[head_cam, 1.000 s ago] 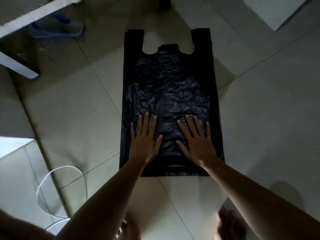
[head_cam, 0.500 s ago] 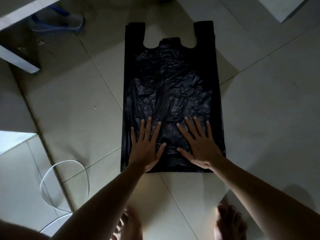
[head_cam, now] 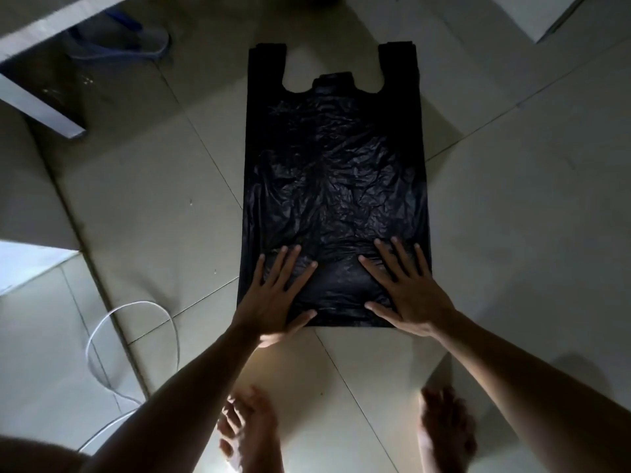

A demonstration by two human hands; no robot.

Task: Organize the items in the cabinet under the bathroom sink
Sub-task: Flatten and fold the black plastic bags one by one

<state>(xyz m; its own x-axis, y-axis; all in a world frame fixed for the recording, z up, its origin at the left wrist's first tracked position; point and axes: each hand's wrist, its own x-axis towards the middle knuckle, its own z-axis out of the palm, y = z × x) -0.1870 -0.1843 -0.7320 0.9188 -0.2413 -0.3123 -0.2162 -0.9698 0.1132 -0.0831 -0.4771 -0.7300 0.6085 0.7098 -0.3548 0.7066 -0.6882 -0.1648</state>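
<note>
A black plastic carrier bag (head_cam: 334, 172) lies flat on the tiled floor, its two handles pointing away from me. My left hand (head_cam: 273, 298) presses palm-down on the bag's near left corner, fingers spread and straight. My right hand (head_cam: 406, 291) lies flat on the near right part, fingers spread too. The heels of both palms sit at the bag's bottom edge. The bag's middle is wrinkled.
A white cable (head_cam: 102, 339) loops on the floor at the lower left. A blue slipper (head_cam: 119, 42) lies under a white cabinet frame (head_cam: 41, 100) at the upper left. My bare feet (head_cam: 252, 435) stand just below the bag. A white panel (head_cam: 532, 15) sits at the upper right.
Both hands have slid toward me along the bag to its bottom edge and moved apart. The bag lies in the same place.
</note>
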